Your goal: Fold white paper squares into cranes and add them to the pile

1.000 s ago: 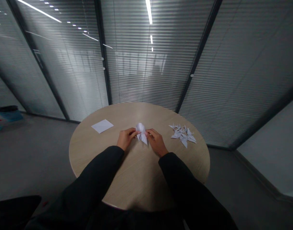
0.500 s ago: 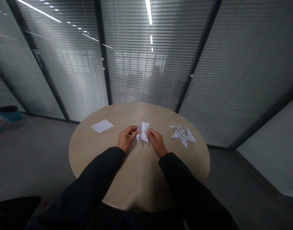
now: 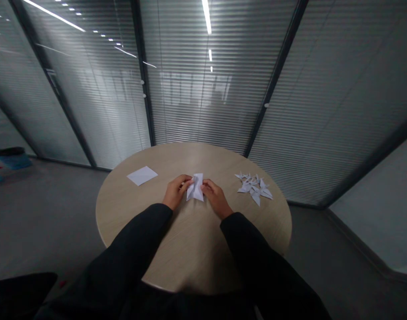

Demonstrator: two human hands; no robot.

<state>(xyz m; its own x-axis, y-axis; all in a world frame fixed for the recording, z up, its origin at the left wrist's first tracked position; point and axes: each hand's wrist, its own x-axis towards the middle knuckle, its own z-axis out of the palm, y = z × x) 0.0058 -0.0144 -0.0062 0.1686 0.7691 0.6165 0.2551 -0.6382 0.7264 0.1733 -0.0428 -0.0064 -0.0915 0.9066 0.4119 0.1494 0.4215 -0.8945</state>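
Note:
A partly folded white paper piece (image 3: 196, 187) is held between both hands above the middle of the round wooden table (image 3: 190, 249). My left hand (image 3: 174, 191) pinches its left edge with curled fingers. My right hand (image 3: 215, 197) pinches its right edge. Both arms wear black sleeves. The paper looks flattened and narrow, standing roughly upright between the fingertips.
A flat white paper sheet (image 3: 142, 175) lies on the table's left side. A pile of several folded white paper figures (image 3: 254, 186) lies at the right. Glass walls with blinds stand behind the table. Grey floor surrounds it.
The paper's shape has changed between my fingers: from a pointed form with flaps hanging down to a flatter, narrower one. Both hands stayed in nearly the same place.

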